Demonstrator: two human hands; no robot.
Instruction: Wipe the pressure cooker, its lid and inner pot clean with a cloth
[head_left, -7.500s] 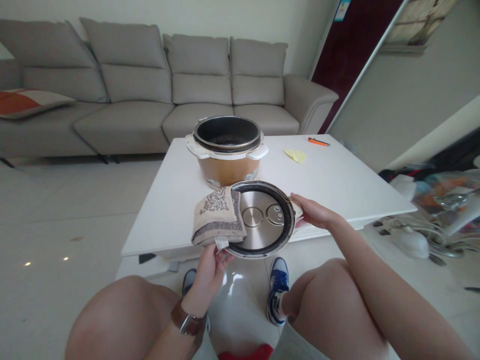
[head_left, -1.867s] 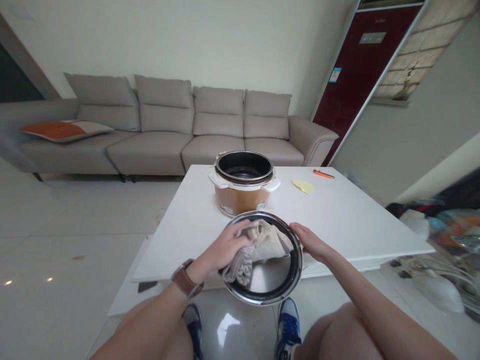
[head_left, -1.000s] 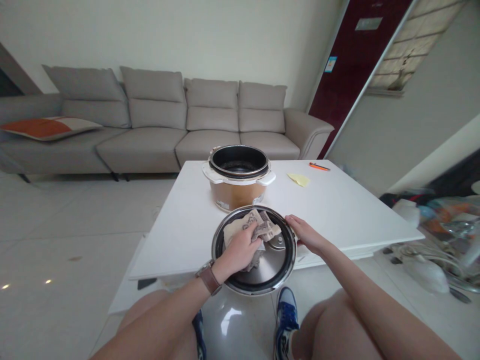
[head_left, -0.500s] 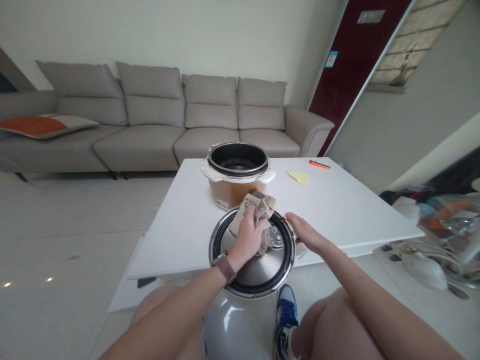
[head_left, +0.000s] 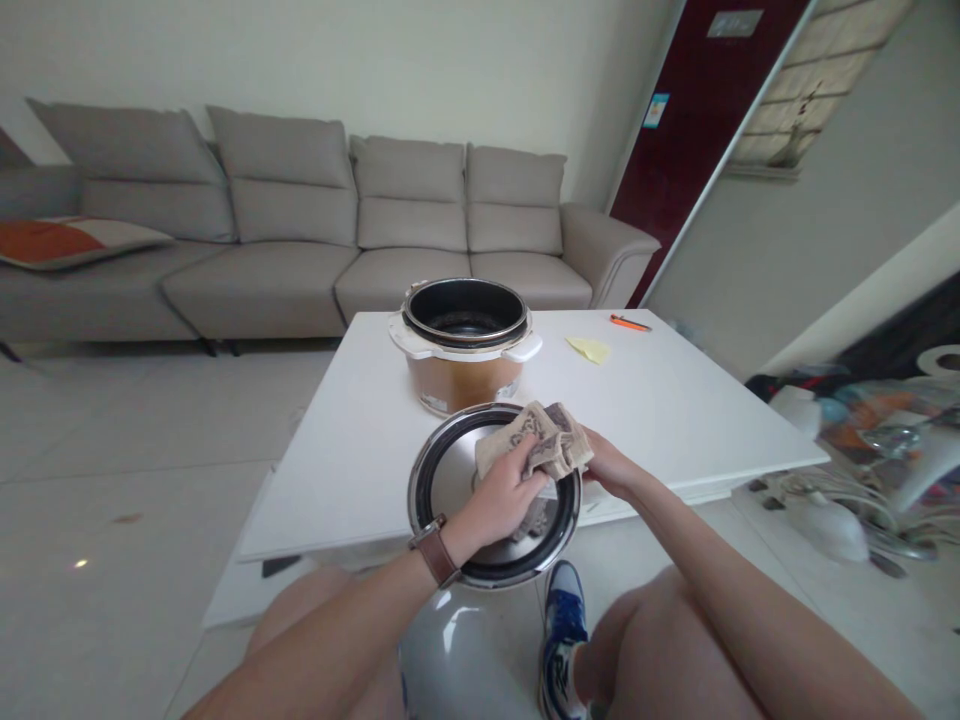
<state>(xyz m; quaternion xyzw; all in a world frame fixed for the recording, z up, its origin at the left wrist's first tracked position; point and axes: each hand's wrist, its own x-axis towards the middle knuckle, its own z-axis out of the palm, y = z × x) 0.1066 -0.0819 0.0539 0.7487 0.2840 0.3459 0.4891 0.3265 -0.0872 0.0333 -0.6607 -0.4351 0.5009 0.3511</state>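
Observation:
A round metal pressure cooker lid [head_left: 457,470] with a black sealing ring is held tilted over the near edge of the table, its inner side facing me. My left hand [head_left: 510,500], with a watch on the wrist, is closed on a beige and grey patterned cloth [head_left: 536,440] pressed against the lid's upper right rim. At the lid's right edge, my right hand [head_left: 609,464] grips the lid; its fingers are partly hidden behind the cloth and rim. Just beyond the lid stands the gold and white cooker body [head_left: 461,375], open at the top with a dark inner pot [head_left: 465,310].
On the white table [head_left: 322,460] lie a crumpled yellow cloth [head_left: 589,349] and an orange utility knife [head_left: 631,323]. A grey sofa [head_left: 409,275] stands behind. Assorted items and a white hose [head_left: 799,500] clutter the floor at right.
My left hand has moved the cloth right, from the lid's middle to its upper right rim. My right hand stays at the lid's edge. The whole view has shifted slightly.

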